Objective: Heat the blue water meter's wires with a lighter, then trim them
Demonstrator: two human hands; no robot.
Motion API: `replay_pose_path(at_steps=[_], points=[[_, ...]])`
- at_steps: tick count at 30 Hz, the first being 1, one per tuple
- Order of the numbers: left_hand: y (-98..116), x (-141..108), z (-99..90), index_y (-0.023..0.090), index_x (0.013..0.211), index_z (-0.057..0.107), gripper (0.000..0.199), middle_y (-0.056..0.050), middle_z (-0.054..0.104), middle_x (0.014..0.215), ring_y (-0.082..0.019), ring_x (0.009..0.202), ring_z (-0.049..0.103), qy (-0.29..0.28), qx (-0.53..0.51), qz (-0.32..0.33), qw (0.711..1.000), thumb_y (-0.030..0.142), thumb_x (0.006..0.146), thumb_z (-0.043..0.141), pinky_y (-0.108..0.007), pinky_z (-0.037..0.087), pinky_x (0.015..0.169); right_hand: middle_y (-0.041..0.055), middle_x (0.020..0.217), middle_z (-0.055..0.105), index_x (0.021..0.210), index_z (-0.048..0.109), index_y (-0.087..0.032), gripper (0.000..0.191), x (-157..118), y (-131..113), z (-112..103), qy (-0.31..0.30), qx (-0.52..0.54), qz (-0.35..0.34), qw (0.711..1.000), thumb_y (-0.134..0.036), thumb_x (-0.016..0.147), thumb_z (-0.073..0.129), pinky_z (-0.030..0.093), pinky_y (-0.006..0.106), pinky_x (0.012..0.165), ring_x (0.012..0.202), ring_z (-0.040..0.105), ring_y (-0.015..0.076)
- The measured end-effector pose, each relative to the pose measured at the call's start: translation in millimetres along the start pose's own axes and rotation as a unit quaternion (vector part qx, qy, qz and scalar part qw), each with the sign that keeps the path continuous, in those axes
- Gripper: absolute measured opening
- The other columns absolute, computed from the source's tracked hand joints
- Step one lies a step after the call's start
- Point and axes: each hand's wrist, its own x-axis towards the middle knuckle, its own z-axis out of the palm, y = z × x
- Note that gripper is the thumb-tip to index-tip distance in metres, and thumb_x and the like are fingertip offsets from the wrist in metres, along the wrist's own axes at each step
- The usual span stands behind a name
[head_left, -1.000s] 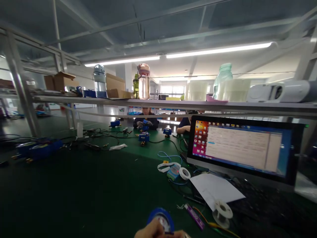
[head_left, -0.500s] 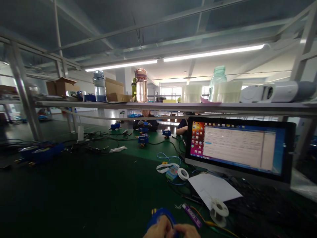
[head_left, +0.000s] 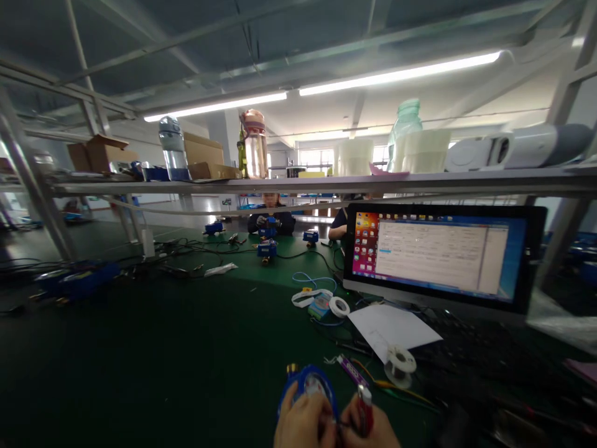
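Note:
A blue water meter (head_left: 330,387) with a round clear face and a brass fitting (head_left: 292,368) lies low in the view at the table's front. My left hand (head_left: 303,420) grips it, its fingers curled over the face and near side. To the right, my right hand (head_left: 375,429) is closed around a small red object with a pale top, apparently a lighter (head_left: 365,410). The fingertips of both hands meet near the meter's right edge, around a thin dark piece too blurred to name. Just beyond the right hand lies a purple-and-white tube-like item (head_left: 353,371).
A wire spool (head_left: 400,366) and white paper (head_left: 396,328) lie before the monitor (head_left: 438,255). A tape roll (head_left: 339,307) touches a small blue-green device (head_left: 319,306). More blue meters (head_left: 88,280) sit left. A shelf (head_left: 298,185) crosses overhead. Another person (head_left: 271,219) works opposite.
The view has tilted down and shows more of the meter and hands. The red lighter now shows upright in my right hand; it was not visible before. My left hand remains on the meter.

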Motion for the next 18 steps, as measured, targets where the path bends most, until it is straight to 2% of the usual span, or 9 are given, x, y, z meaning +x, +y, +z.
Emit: replay_pose_path(at_steps=[2, 5, 8, 10, 12, 14, 16, 18], points=[[5, -5, -5.3, 0.019, 0.073, 0.063, 0.016, -0.001, 0.068, 0.076, -0.018, 0.079, 0.065, 0.016, 0.002, 0.013, 1.000, 0.005, 0.072, 0.054, -0.051, 0.030, 0.108, -0.0026, 0.048, 0.045, 0.049, 0.036, -0.022, 0.025, -5, -8, -1, -0.003, 0.005, 0.012, 1.000, -0.035, 0.048, 0.057, 0.034, 0.026, 0.049, 0.048, 0.040, 0.0126], [8, -8, -13.3, 0.018, 0.066, 0.061, 0.012, -0.001, 0.066, 0.076, -0.019, 0.085, 0.062, 0.021, -0.033, 0.016, 0.999, 0.008, 0.074, 0.061, -0.051, 0.032, 0.105, -0.0022, 0.053, 0.049, 0.052, 0.034, -0.022, 0.031, -15, -14, -1, 0.015, 0.032, 0.023, 0.999, -0.037, 0.052, 0.062, 0.034, 0.026, 0.051, 0.052, 0.042, 0.0130], [7, -8, -14.7, 0.016, 0.063, 0.061, 0.014, -0.003, 0.067, 0.078, -0.020, 0.089, 0.060, 0.036, -0.074, 0.030, 0.996, 0.007, 0.073, 0.067, -0.042, 0.043, 0.094, 0.0001, 0.062, 0.054, 0.055, 0.041, -0.021, 0.033, -27, -14, -5, 0.076, 0.047, 0.024, 0.996, -0.039, 0.054, 0.069, 0.037, 0.028, 0.059, 0.061, 0.046, 0.0152], [5, -8, -13.0, 0.015, 0.062, 0.062, 0.015, -0.005, 0.067, 0.078, -0.021, 0.089, 0.060, 0.044, -0.091, 0.041, 0.994, 0.006, 0.071, 0.070, -0.037, 0.046, 0.086, 0.0012, 0.069, 0.057, 0.060, 0.048, -0.019, 0.032, -35, -16, -10, 0.126, 0.057, 0.016, 0.990, -0.039, 0.055, 0.073, 0.039, 0.028, 0.065, 0.068, 0.048, 0.0161], [4, -9, -11.1, 0.014, 0.061, 0.062, 0.016, -0.005, 0.068, 0.077, -0.021, 0.089, 0.060, 0.050, -0.096, 0.049, 0.993, 0.005, 0.070, 0.072, -0.036, 0.047, 0.085, 0.0006, 0.072, 0.056, 0.063, 0.047, -0.020, 0.036, -42, -22, -18, 0.166, 0.080, 0.000, 0.983, -0.042, 0.057, 0.074, 0.040, 0.027, 0.067, 0.071, 0.049, 0.0154], [4, -9, -9.8, 0.014, 0.059, 0.061, 0.017, -0.005, 0.067, 0.075, -0.021, 0.088, 0.060, 0.054, -0.089, 0.051, 0.993, 0.007, 0.070, 0.073, -0.037, 0.046, 0.084, -0.0025, 0.063, 0.049, 0.061, 0.041, -0.021, 0.042, -45, -32, -26, 0.186, 0.110, -0.018, 0.976, -0.049, 0.062, 0.072, 0.042, 0.024, 0.060, 0.062, 0.047, 0.0126], [4, -8, -9.3, 0.014, 0.058, 0.061, 0.018, -0.005, 0.066, 0.073, -0.022, 0.087, 0.059, 0.057, -0.076, 0.053, 0.994, 0.008, 0.070, 0.073, -0.037, 0.047, 0.083, -0.0068, 0.052, 0.037, 0.061, 0.036, -0.021, 0.048, -46, -43, -33, 0.147, 0.188, 0.005, 0.971, -0.056, 0.067, 0.068, 0.035, 0.021, 0.044, 0.045, 0.036, 0.0082], [4, -8, -9.1, 0.014, 0.058, 0.061, 0.018, -0.005, 0.065, 0.073, -0.022, 0.087, 0.059, 0.062, -0.061, 0.057, 0.995, 0.009, 0.070, 0.073, -0.038, 0.047, 0.083, -0.0099, 0.047, 0.027, 0.062, 0.037, -0.021, 0.050, -48, -50, -35, 0.057, 0.291, 0.076, 0.952, -0.060, 0.069, 0.067, 0.019, 0.018, 0.032, 0.036, 0.019, 0.0049]])
